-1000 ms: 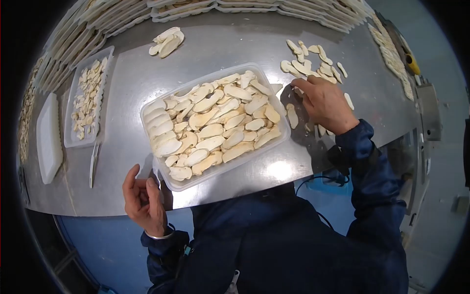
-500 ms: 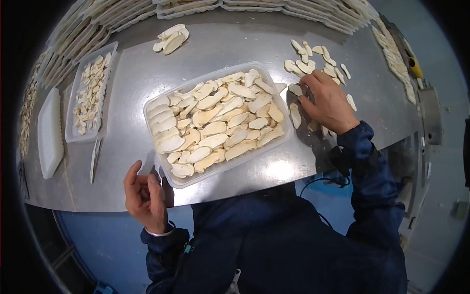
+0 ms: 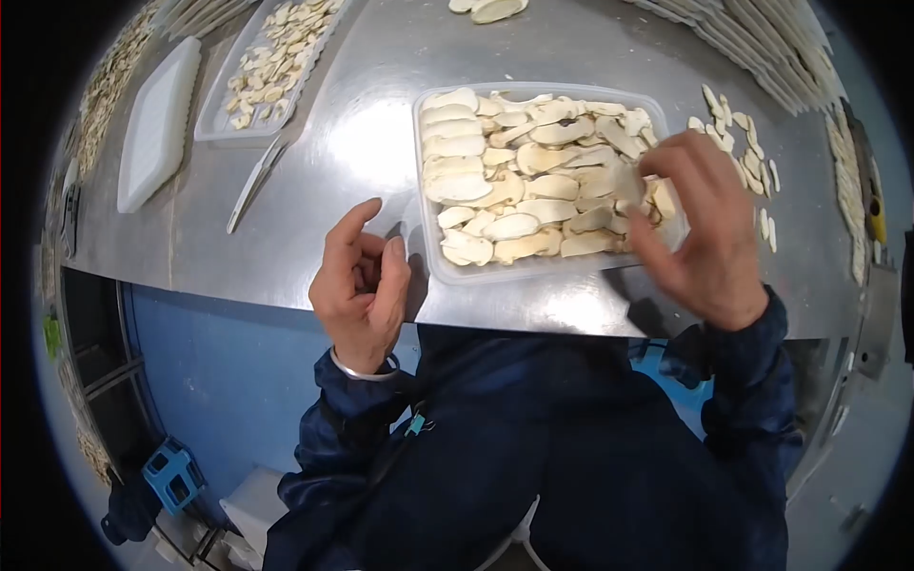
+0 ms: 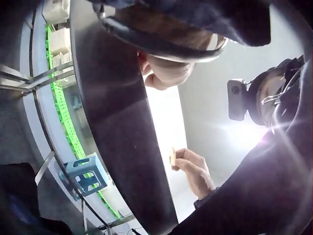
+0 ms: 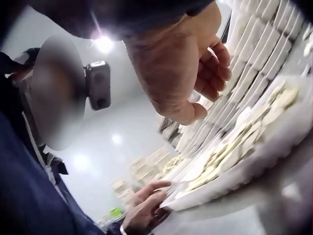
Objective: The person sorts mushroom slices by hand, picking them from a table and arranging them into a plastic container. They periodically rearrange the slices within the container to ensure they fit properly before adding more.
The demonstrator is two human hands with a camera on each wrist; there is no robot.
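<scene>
**Pale slice (image 4: 172, 156) pinched at the tray's (image 3: 495, 277) right end**

The right hand (image 3: 709, 228) is holding the slice over the packed tray, which is lying on the desk (image 3: 533, 48). Its thin, smooth shape could be making it prone to slipping if the pinch loosens, and low fingers could be nudging the laid slices (image 3: 547, 186) out of line (whether the slice is touching them, I cannot tell). The right grip is closing only at thumb and fingertips, the gap being just the slice's thickness. The left hand (image 3: 362, 285) is resting beside the tray's near left corner, fingers loosely curling, gripping nothing.
</scene>
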